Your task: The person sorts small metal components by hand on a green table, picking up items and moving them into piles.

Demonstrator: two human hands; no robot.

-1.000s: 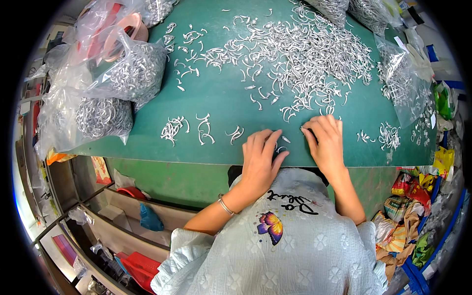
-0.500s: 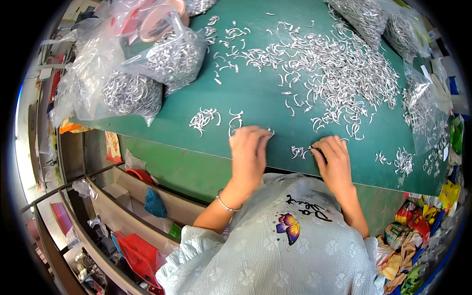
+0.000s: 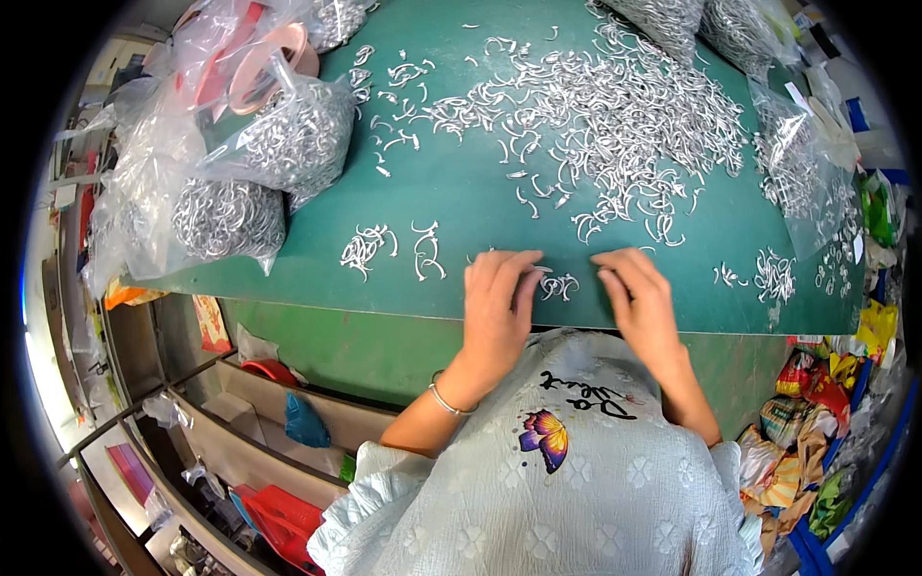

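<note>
On the green tabletop point(image 3: 384, 206), my left hand point(image 3: 497, 296) is closed, with thumb and fingers close together. A small curved silvery piece shows at its fingertips, beside a little cluster of curved silvery metal pieces point(image 3: 559, 286). To the right of that cluster, my right hand point(image 3: 642, 296) has its fingers bent and its thumb apart from them, with nothing visible between. Left of my left hand lie a few loose curved pieces point(image 3: 425, 252) and a small pile of similar pieces point(image 3: 365, 252). A large spread of these pieces point(image 3: 624, 125) covers the table beyond my hands.
Clear plastic bags filled with pieces stand at the left point(image 3: 298, 134) and the right point(image 3: 797, 163). More small piles point(image 3: 774, 276) lie near the right edge. A red plastic basket point(image 3: 279, 518) sits in wooden shelving at lower left; colourful packets point(image 3: 797, 422) fill the lower right.
The view has shifted, so the table contents appear further left. My left hand has come to the small cluster, and my right hand has drawn away from it, its thumb and fingers parting.
</note>
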